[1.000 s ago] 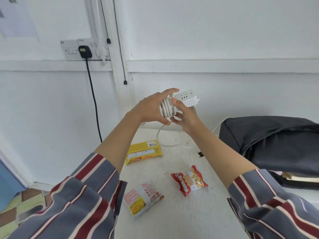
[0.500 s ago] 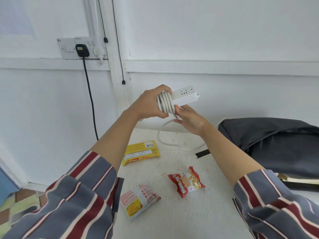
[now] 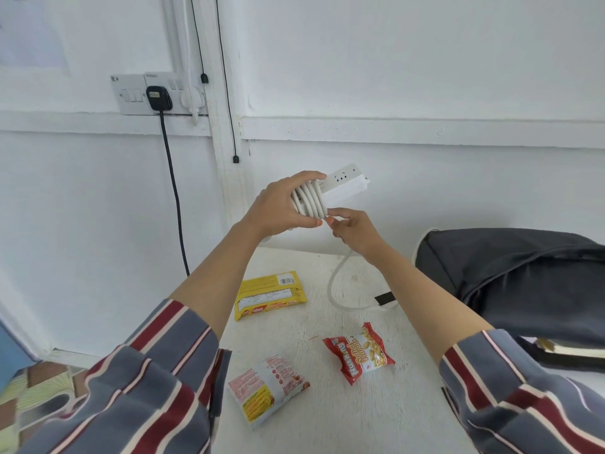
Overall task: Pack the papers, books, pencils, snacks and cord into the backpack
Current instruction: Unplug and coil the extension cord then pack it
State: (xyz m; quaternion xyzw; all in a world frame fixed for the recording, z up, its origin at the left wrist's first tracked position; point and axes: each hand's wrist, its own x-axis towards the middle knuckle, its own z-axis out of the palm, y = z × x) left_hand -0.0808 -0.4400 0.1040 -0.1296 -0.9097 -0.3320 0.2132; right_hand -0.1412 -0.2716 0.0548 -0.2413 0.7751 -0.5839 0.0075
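Winding has moved on since a second ago. The white round cord [image 3: 311, 201] now lies in more turns around the white plastic power strip [image 3: 343, 183], and the bundle has stayed raised above the far part of the white table [image 3: 376, 421]. Our left hand [image 3: 278, 208] still grips the strip with fingers and thumb curled over the coil. Our right hand [image 3: 357, 229], which was under the strip half a second ago, now pinches the cord just beside the last turn, on its near side.

The loose end [image 3: 332, 286] has become shorter. It hangs from the right hand in one small loop and touches the table just left of the dark grey fabric backpack [image 3: 523, 273].

We judge that only a few turns are left before the cord can go into the backpack. The yellow snack packet [image 3: 271, 294], the red snack packet [image 3: 358, 352] and the white and pink snack packet [image 3: 266, 388] lie where they were on the table, so they are not packed yet.
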